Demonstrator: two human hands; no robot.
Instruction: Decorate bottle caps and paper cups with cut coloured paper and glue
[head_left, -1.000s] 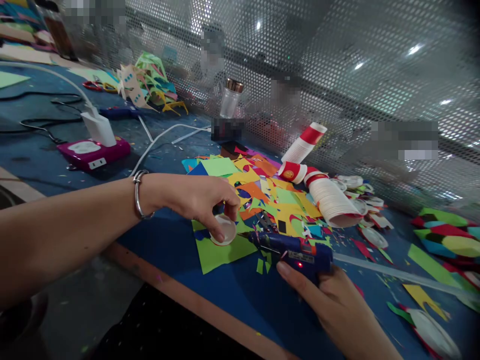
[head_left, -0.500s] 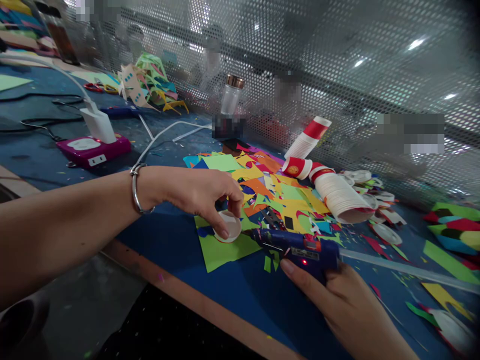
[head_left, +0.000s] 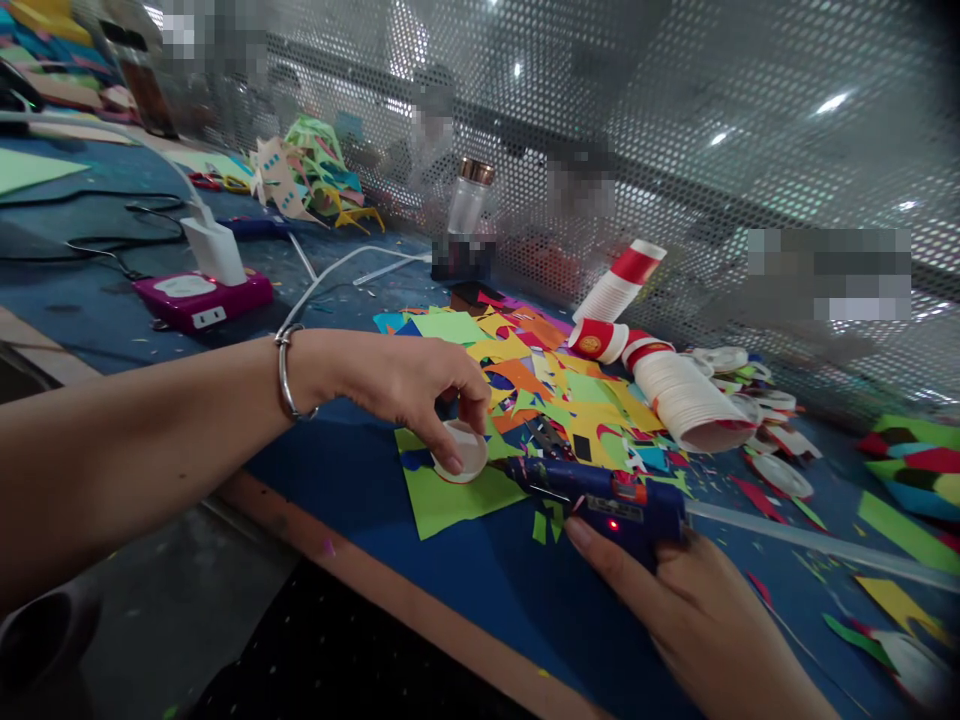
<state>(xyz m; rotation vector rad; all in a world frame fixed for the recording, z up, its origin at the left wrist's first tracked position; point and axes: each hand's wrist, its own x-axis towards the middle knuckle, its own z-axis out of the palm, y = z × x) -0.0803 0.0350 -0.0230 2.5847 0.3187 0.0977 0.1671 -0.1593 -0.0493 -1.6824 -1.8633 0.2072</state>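
Note:
My left hand [head_left: 409, 378], with a silver bangle at its wrist, pinches a small white round piece [head_left: 469, 462], which looks like the cut-off bottom of a paper cup. The piece is just over a green paper sheet [head_left: 439, 508]; whether it touches the sheet I cannot tell. My right hand [head_left: 682, 590] is wrapped round a dark blue hot glue gun [head_left: 574, 484] with a red light lit. Its nozzle points left and sits at the right rim of the white piece. A long clear glue stick [head_left: 795, 538] sticks out of its back.
Coloured paper scraps [head_left: 536, 375] spread behind my hands. Stacked paper cups [head_left: 686, 395] lie at the right, near a perforated metal screen [head_left: 675, 130]. On the left are a purple power strip [head_left: 199, 300] with a white adapter [head_left: 214, 248] and cables. A glass bottle [head_left: 469, 205] stands behind.
The whole view has shifted slightly, with everything a little further right in the picture. Both hands keep the same hold, and the nozzle stays at the white piece's rim.

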